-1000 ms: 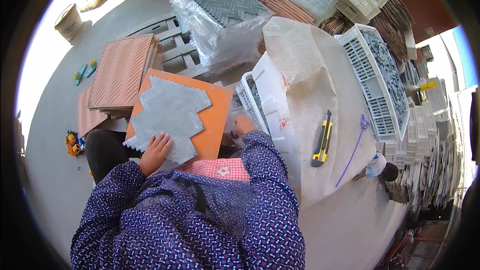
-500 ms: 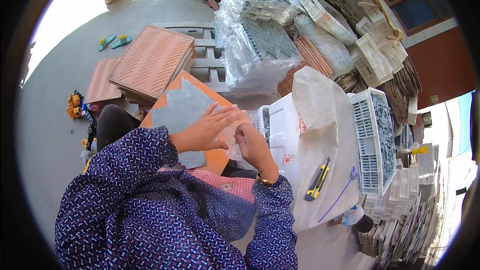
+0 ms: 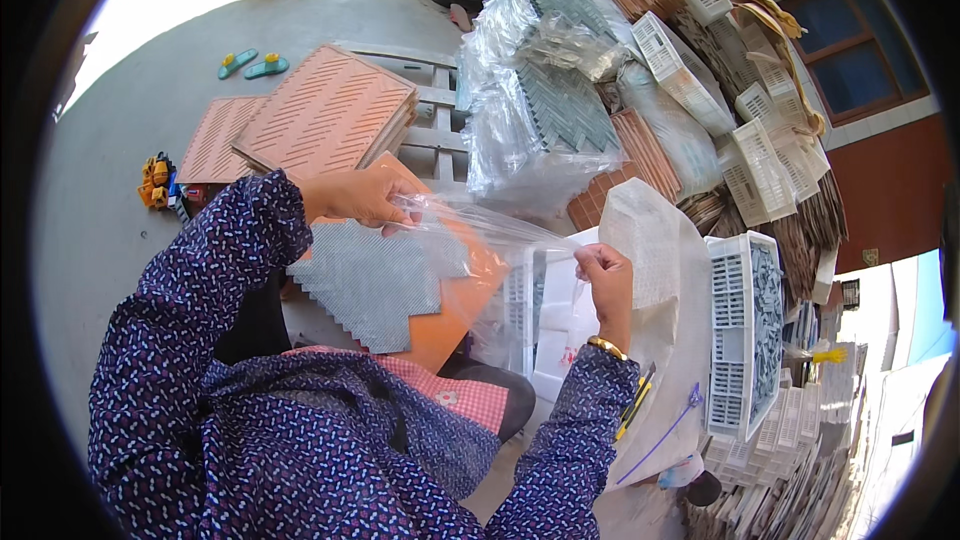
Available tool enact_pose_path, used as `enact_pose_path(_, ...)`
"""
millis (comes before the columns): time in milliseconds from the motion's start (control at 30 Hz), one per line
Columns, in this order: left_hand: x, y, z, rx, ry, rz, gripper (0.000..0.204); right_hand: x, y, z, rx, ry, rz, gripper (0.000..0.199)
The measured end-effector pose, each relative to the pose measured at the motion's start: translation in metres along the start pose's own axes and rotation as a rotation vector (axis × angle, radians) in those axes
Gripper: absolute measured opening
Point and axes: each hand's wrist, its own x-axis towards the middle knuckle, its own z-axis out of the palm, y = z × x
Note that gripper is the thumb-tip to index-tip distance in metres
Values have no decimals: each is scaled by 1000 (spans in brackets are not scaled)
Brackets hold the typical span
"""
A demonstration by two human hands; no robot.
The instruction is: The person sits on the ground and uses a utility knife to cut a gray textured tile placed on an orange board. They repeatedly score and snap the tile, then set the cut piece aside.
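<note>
Between my hands a clear plastic film (image 3: 490, 228) is stretched, its near part hanging over the right end of a grey mosaic sheet (image 3: 375, 285). My left hand (image 3: 362, 198) pinches one edge of the film above the sheet. The other end is gripped in the fingers of my right hand (image 3: 606, 275), over a white box (image 3: 560, 315). The mosaic sheet has stepped, zigzag edges and lies on an orange board (image 3: 455, 325) in front of me.
On the right, a yellow-and-black utility knife (image 3: 636, 402) and a purple strip (image 3: 660, 432) lie on a pale wrapped surface. Beyond stands a white crate (image 3: 732, 340) of grey pieces. Film-wrapped mosaic stacks (image 3: 545, 90) and grooved terracotta-coloured panels (image 3: 325, 110) stand at the back.
My hands have moved apart, the left back to the left and the right outward, spreading the clear film between them. The view has shifted, and more of the mosaic sheet shows.
</note>
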Motion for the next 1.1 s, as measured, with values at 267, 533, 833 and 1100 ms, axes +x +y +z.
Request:
enact_pose_path(267,71,-56,14,-491,396,57,21,-14,-15,136,-499,450,-867,36)
enact_pose_path(533,85,-137,-12,66,593,-58,30,3,103,218,-780,-112,-512,66)
enact_pose_path(833,76,-166,-26,-18,810,-37,47,8,118,224,-807,-40,-559,65)
enact_pose_path(1100,59,-195,-23,148,1116,-23,51,-43,86,260,-851,-221,-533,59)
